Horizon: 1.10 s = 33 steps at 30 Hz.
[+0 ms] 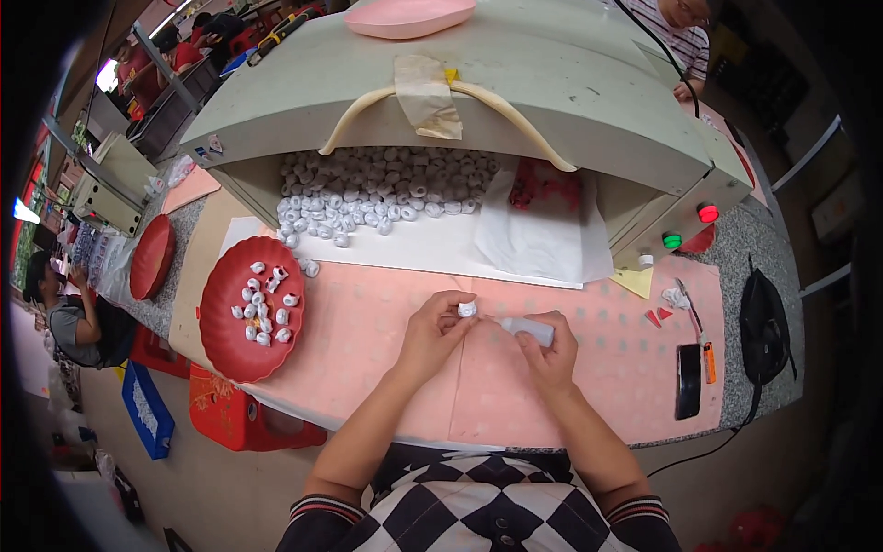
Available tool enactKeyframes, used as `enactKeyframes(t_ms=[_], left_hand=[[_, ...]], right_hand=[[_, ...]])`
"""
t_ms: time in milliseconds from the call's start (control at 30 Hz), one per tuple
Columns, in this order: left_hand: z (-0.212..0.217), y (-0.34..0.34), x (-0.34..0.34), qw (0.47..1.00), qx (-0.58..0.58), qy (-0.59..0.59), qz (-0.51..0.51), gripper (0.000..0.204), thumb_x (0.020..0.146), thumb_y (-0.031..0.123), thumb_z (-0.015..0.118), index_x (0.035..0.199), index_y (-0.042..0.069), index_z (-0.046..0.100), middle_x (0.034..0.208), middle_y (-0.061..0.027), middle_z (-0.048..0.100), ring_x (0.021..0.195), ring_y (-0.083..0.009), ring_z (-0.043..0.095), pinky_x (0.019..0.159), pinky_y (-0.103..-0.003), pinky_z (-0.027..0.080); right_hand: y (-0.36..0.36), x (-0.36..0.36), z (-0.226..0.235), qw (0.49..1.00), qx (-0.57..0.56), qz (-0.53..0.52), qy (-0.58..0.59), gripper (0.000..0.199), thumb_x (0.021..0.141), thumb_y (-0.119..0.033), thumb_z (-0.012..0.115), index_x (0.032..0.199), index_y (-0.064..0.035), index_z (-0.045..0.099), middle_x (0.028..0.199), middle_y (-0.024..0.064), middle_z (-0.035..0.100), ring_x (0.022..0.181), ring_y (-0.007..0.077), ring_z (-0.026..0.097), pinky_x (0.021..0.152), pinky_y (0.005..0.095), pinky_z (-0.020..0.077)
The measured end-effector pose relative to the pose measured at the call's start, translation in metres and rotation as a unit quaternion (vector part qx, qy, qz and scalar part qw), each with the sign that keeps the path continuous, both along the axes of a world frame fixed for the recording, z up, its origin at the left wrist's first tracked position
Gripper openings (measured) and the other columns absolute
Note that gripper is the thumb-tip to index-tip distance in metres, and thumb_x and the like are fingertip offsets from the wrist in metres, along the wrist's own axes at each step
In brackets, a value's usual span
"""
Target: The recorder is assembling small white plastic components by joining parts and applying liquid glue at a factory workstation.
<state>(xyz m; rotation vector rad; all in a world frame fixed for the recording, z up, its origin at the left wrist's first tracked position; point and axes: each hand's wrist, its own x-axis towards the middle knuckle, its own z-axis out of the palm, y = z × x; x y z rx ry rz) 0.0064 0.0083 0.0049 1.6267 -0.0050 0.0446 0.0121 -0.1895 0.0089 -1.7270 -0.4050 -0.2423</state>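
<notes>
Between the fingertips of my left hand [430, 333] is a small white rounded piece [467, 310], pinched above the pink mat. My right hand [552, 354] is wrapped round a small translucent squeeze bottle [529, 330], tilted on its side with its thin tip pointing at the white piece. Tip and piece are close together; whether they touch I cannot tell. Left of my hands, a red scalloped plate [221, 322] carries several similar white pieces with dark marks. Many more white pieces [386, 189] are heaped on white paper inside the grey metal box in front of me.
The grey box [303, 87] has a green and a red lamp on its right side. Small red pieces [543, 184] lie on paper inside it. At right are a phone [687, 382], an orange lighter [709, 363] and a black bag [763, 322]. A red stool [221, 405] stands below left.
</notes>
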Motion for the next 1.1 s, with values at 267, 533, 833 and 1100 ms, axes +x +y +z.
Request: enactKeyframes(t_ms=[267, 533, 833, 1100], left_hand=[[-0.001, 0.0, 0.001, 1.0, 0.01, -0.001, -0.007, 0.03, 0.085, -0.009, 0.06, 0.114, -0.002, 0.058, 0.111, -0.0066, 0.054, 0.091, -0.0119, 0.06, 0.078, -0.023, 0.054], [-0.001, 0.001, 0.001, 1.0, 0.029, -0.006, -0.01, 0.031, 0.084, -0.009, 0.061, 0.114, -0.001, 0.059, 0.112, -0.0069, 0.054, 0.092, -0.0121, 0.059, 0.078, -0.023, 0.054], [0.002, 0.001, -0.001, 0.998, 0.057, -0.026, -0.008, 0.04, 0.085, -0.005, 0.062, 0.124, 0.003, 0.058, 0.114, -0.0077, 0.054, 0.093, -0.0131, 0.059, 0.079, -0.024, 0.055], [0.007, 0.001, -0.003, 0.995, 0.096, -0.032, -0.016, 0.045, 0.084, -0.006, 0.061, 0.127, 0.007, 0.057, 0.115, -0.0085, 0.054, 0.094, -0.0129, 0.06, 0.079, -0.025, 0.055]], right_hand=[[0.001, 0.0, -0.001, 1.0, -0.014, 0.003, -0.001, 0.021, 0.083, -0.005, 0.068, 0.099, 0.0005, 0.056, 0.086, 0.0071, 0.058, 0.074, 0.012, 0.056, 0.066, 0.0243, 0.0454], [0.003, 0.0, -0.002, 1.0, -0.024, -0.009, -0.009, 0.024, 0.08, -0.007, 0.073, 0.098, -0.0016, 0.059, 0.089, 0.0096, 0.063, 0.077, 0.0178, 0.062, 0.066, 0.0274, 0.0488], [0.003, 0.0, 0.0, 0.999, -0.028, -0.01, -0.02, 0.024, 0.079, -0.007, 0.073, 0.098, -0.0018, 0.06, 0.089, 0.0097, 0.063, 0.076, 0.0177, 0.061, 0.065, 0.0273, 0.0482], [0.006, 0.001, 0.002, 0.998, -0.034, -0.004, -0.043, 0.023, 0.079, -0.008, 0.074, 0.097, -0.0027, 0.06, 0.088, 0.0089, 0.063, 0.074, 0.0168, 0.061, 0.063, 0.027, 0.0478]])
